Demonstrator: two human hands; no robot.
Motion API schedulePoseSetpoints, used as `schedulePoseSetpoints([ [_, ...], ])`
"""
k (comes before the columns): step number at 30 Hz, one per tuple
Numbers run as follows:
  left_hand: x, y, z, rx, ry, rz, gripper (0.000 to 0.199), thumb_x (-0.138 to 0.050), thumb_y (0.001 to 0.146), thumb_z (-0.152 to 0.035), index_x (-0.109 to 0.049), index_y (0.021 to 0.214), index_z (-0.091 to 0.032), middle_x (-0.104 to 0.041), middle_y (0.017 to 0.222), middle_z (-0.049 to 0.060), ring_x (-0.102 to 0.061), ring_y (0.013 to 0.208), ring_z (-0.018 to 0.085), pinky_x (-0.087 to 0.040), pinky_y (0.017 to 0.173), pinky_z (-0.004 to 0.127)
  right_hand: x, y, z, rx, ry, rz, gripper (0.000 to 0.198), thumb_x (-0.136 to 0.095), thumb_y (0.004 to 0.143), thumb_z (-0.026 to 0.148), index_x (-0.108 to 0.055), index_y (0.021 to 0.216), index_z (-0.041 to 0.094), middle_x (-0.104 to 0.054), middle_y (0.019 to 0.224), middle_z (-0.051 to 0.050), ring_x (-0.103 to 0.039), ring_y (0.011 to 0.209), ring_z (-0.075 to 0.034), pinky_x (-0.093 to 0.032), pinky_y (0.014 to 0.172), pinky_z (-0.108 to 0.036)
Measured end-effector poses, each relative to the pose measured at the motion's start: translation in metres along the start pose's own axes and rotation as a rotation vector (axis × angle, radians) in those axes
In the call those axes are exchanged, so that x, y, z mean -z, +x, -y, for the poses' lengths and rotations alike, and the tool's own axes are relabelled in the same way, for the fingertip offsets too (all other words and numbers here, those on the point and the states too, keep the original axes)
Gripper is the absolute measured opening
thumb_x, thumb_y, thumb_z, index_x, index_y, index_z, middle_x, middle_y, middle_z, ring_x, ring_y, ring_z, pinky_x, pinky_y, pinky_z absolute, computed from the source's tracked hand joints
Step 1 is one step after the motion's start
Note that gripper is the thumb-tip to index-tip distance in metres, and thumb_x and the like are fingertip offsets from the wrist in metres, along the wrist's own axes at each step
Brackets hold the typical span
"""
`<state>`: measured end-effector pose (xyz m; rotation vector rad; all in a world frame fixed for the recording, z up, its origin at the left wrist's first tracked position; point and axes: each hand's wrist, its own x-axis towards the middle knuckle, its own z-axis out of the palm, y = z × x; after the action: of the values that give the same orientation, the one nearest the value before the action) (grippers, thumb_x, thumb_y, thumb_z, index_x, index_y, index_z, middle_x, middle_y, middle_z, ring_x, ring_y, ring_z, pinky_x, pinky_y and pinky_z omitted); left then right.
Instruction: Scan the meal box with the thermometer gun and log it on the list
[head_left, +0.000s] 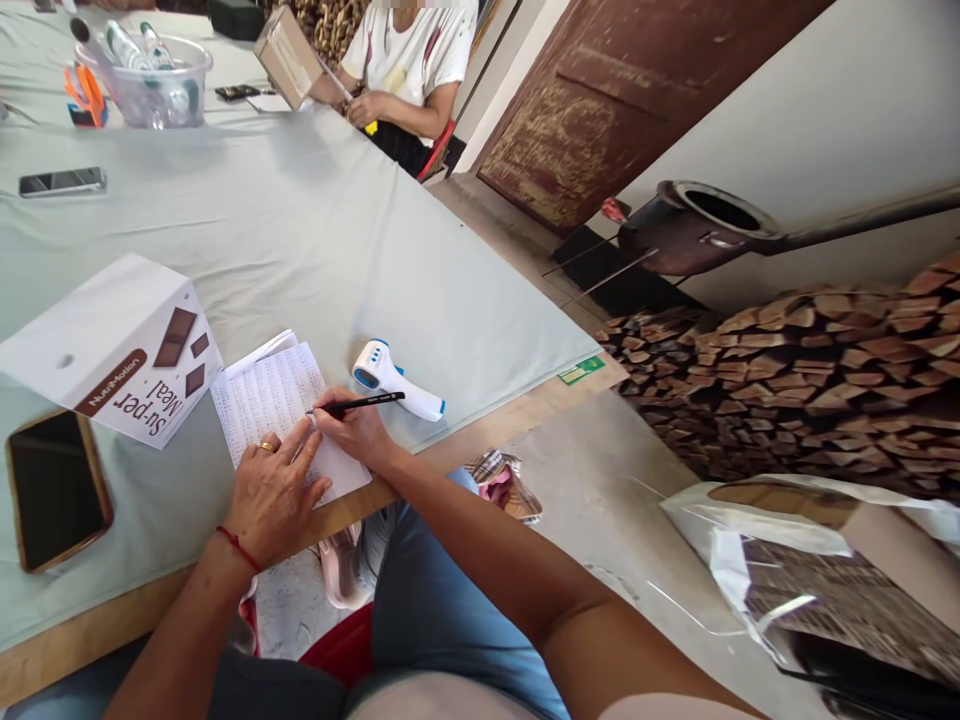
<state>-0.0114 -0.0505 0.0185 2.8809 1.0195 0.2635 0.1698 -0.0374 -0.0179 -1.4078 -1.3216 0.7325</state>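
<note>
A black pen [367, 401] is gripped in my right hand [352, 428], its tip down on a sheet of paper [262, 395] covered in rows of handwriting. My left hand [276, 490] lies flat on the lower part of that sheet with its fingers spread, a ring on one finger and a red cord at the wrist. More paper shows under the top sheet. Just right of the pen lies a white and blue infrared thermometer [397, 380]. To the left stands a white box [124, 345] printed "Su-per Meal", and nearer me a phone [58, 490] in a brown case.
Across the cloth-covered table [315, 230] a person [409, 85] handles a cardboard box [288, 58]. At the far left are a clear plastic basket [161, 95] with bottles, an orange object [88, 97] and another phone [63, 181]. Stacked firewood [810, 390] and a stove [690, 230] stand right.
</note>
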Motion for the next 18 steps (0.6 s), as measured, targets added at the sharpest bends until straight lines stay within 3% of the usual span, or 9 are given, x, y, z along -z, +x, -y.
schedulePoseSetpoints([
  [9, 0.001, 0.0005, -0.0004, -0.005, 0.038, 0.021, 0.049, -0.055, 0.093, -0.037, -0.054, 0.139, -0.019, -0.053, 0.147, 0.011, -0.059, 0.102, 0.03, -0.047, 0.082, 0.044, 0.0008, -0.0009, 0.0018, 0.029, 0.037, 0.009, 0.008, -0.055, 0.072, 0.029, -0.058, 0.067, 0.023, -0.058, 0.063, 0.002, -0.052, 0.061, -0.015, -0.044, 0.06, -0.028],
  [18, 0.0013, 0.0006, 0.0, 0.002, 0.019, 0.016, 0.048, -0.057, 0.092, -0.038, -0.055, 0.137, -0.021, -0.053, 0.146, 0.011, -0.06, 0.102, 0.03, -0.048, 0.081, 0.044, 0.0014, -0.001, 0.0024, 0.01, 0.014, -0.019, 0.008, -0.055, 0.073, 0.028, -0.059, 0.068, 0.024, -0.062, 0.067, 0.0, -0.056, 0.066, -0.017, -0.048, 0.065, -0.03],
])
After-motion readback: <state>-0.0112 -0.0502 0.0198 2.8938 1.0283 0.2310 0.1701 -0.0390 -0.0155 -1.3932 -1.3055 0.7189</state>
